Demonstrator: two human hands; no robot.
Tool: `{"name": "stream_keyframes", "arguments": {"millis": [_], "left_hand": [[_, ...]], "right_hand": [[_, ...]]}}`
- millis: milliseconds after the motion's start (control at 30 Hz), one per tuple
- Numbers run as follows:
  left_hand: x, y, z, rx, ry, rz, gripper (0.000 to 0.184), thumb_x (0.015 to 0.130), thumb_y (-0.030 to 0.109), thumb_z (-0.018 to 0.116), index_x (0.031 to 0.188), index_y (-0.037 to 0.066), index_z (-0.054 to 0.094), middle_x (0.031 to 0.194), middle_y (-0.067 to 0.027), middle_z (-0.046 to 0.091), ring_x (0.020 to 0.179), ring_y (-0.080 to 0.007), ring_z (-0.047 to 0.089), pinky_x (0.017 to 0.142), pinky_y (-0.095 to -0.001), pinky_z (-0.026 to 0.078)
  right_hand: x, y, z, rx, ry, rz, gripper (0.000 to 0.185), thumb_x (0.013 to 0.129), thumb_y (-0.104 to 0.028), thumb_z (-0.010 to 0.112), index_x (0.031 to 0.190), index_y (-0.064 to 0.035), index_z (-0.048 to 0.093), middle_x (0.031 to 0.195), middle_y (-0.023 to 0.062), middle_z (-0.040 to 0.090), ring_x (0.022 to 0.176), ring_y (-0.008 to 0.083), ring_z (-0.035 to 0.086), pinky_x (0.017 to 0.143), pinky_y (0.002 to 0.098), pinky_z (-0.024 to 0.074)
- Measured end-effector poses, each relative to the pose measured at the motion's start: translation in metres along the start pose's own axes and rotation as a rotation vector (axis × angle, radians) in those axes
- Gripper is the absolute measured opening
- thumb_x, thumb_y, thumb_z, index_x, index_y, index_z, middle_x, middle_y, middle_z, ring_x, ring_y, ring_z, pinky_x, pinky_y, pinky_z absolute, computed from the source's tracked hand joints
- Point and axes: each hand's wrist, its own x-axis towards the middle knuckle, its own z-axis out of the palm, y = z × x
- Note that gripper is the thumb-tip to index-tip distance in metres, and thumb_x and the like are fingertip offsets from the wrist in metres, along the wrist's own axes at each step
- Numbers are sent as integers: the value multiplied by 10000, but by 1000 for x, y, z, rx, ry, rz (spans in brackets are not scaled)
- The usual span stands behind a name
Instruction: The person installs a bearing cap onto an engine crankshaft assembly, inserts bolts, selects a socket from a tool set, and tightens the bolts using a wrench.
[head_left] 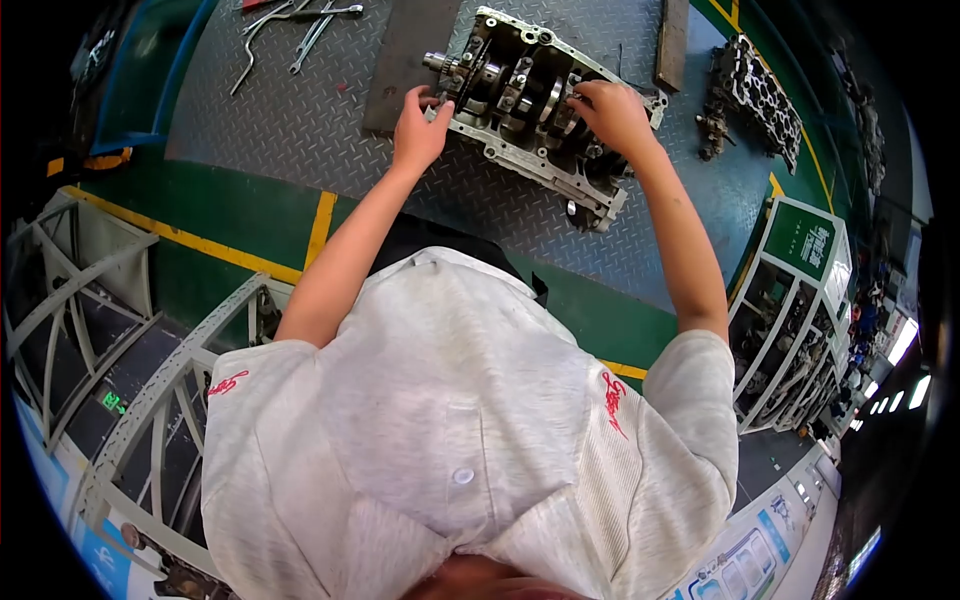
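- Soft, fairly even light covers the surface (300, 140) before me, with a dull sheen on its raised pattern.
- My pale shirt (440, 380) is the brightest large area.
- Small glints catch the metal of the engine block (535, 100), while its recesses sink into dark shadow.
- My fingers (592, 92) look reasonably sharp.
- Lamps (902, 341) glare at the dim far right, where detail smears.
- Wide-angle distortion bows the pale frame (170, 385) on my left; black swallows the corners.
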Motion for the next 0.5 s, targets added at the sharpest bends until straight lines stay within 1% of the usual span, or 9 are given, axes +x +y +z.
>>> {"name": "stream_keyframes", "arguments": {"millis": [33,67,133,167,200,267,367,500], "left_hand": [[1,-3,-1,-40,-10,11,609,854,370,678,1287,-4,470,1124,-150,637,1039,-310,598,915,-397,447],[1,-5,-2,-35,-5,2,609,854,370,678,1287,-4,470,1124,-150,637,1039,-310,598,915,-397,447],[2,-3,-3,-54,-25,-53,586,846,330,708,1273,-6,487,1103,-116,651,1059,-231,596,936,-373,438],[2,-3,-3,-87,-18,-55,590,838,328,717,1269,-7,492,1086,-103,652,1032,-207,593,925,-358,438],[2,-6,-2,-83,-17,-58,590,838,328,717,1269,-7,492,1086,-103,652,1032,-207,593,925,-358,438],[4,-9,-1,-109,-36,-47,637,828,371,710,1293,6,470,1104,-117,643,1040,-259,598,919,-394,450],[5,-12,0,-122,-38,-56,640,827,373,712,1293,7,470,1103,-110,641,1056,-252,592,928,-398,445],[4,-15,3,-138,-41,-57,650,823,373,714,1298,6,466,1103,-106,643,1060,-250,591,936,-397,441]], "right_hand": [[-1,1,1,10,14,7,236,848,-278,642,891,-48,672,845,140,662,816,361,630,716,461,501],[-2,1,3,21,28,15,234,848,-277,643,889,-48,671,846,137,663,817,358,631,717,460,501],[-2,3,5,22,14,20,238,850,-279,643,895,-47,674,850,135,666,821,354,634,721,459,502],[-3,4,6,38,14,19,239,851,-279,644,902,-48,677,850,135,667,823,352,636,722,458,502],[-4,3,7,53,15,20,240,852,-279,644,909,-49,680,850,135,668,825,351,638,722,457,503],[-6,2,7,65,27,18,241,854,-277,645,923,-49,685,851,137,670,828,349,640,724,452,505],[-6,2,6,58,-6,38,244,854,-279,648,930,-51,689,853,142,671,827,351,639,720,449,508],[-9,11,14,65,68,12,268,848,-302,658,937,-52,692,866,145,673,824,351,640,714,452,511]]}}
